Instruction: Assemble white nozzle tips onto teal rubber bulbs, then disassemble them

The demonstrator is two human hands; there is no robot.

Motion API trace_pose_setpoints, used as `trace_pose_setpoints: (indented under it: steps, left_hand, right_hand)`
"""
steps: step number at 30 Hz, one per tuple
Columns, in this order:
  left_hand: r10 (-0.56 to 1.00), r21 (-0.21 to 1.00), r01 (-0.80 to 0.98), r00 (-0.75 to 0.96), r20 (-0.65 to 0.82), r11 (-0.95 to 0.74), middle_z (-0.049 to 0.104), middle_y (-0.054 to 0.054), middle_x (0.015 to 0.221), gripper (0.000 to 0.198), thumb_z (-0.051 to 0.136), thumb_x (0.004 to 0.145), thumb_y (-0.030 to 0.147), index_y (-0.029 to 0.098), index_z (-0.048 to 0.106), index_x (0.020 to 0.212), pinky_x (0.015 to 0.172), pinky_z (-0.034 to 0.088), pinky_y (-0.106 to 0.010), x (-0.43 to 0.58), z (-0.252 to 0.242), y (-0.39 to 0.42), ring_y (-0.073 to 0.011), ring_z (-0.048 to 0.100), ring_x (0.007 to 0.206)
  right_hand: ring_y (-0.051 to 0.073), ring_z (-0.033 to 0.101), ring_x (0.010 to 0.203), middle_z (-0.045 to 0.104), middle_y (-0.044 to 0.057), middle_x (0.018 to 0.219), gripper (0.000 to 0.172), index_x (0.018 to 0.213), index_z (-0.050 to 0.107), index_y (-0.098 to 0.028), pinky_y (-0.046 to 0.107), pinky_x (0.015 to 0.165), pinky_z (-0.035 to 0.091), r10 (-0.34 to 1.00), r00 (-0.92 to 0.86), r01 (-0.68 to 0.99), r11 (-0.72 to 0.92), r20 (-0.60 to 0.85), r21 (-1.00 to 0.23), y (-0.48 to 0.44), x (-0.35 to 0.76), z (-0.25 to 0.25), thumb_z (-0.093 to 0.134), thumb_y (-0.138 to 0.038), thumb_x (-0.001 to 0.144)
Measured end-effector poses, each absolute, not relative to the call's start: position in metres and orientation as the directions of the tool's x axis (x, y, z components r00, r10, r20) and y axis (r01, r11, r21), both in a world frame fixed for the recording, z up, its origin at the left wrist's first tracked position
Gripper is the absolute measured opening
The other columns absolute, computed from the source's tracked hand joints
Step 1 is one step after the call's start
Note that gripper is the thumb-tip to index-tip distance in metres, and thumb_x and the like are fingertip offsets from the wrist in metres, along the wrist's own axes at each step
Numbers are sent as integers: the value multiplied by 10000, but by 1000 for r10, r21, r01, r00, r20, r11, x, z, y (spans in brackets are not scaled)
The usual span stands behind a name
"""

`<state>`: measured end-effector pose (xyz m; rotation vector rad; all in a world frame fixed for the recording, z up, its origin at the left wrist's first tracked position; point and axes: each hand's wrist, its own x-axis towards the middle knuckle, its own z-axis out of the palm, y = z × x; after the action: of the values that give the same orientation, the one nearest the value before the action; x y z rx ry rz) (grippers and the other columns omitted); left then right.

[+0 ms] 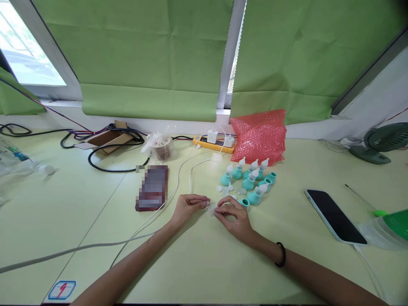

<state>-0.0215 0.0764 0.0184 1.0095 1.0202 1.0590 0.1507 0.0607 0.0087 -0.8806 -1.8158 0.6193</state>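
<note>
My left hand [191, 207] and my right hand [235, 217] meet low over the table, fingers pinched around a small clear plastic piece [211, 208] whose exact shape is too small to make out. Just beyond my right hand stand several teal squeeze bulbs with translucent pointed tips, like nasal aspirators, among them one bulb [250, 182] in the group's middle. An uncapped teal bulb [244, 203] with an open mouth is right behind my right fingers. More open bulbs [272, 176] lie at the group's right. Loose translucent plastic parts [225, 189] are scattered left of the bulbs.
A red bubble-wrap bag [259, 136] and a yellow power strip [204, 143] with chargers sit at the back. White cables run left of my hands, past a blurred dark red item [152, 187]. At right are a phone [336, 216], a green-lidded container [385, 231] and a fan [379, 142].
</note>
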Motion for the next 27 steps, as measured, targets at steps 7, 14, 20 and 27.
trace_pose_setpoints:
  steps: [7,14,20,27]
  left_hand:
    - [961,960,-192,227,-158,203,668,-123,843,268,701,583,257,100,662,797,731,483,-308,-21,17,75,-207,627,752]
    - [946,956,-193,282,-163,222,667,-113,861,308,692,595,255,111,649,864,756,474,-312,-20,21,74,-208,620,791]
    - [949,982,-112,295,-111,150,658,-114,897,292,681,602,264,109,657,848,779,469,-326,-19,24,72,-236,603,849]
    - [953,994,-62,294,-68,90,663,-108,874,263,660,626,273,96,662,820,761,472,-302,-20,25,72,-220,605,828]
  right_hand:
    - [119,561,675,541,38,791,118,764,615,-222,229,522,481,703,-302,282,711,644,-644,60,150,9,541,-137,726]
    - [121,557,732,537,40,812,172,784,600,-229,224,552,489,650,-352,292,760,673,-581,60,151,11,505,-92,742]
    - [115,555,735,532,46,831,185,785,597,-211,204,538,482,619,-354,273,786,701,-555,61,152,10,504,-59,732]
    - [120,555,782,536,54,850,226,798,596,-196,205,589,499,555,-358,245,832,751,-498,63,153,6,510,-8,709]
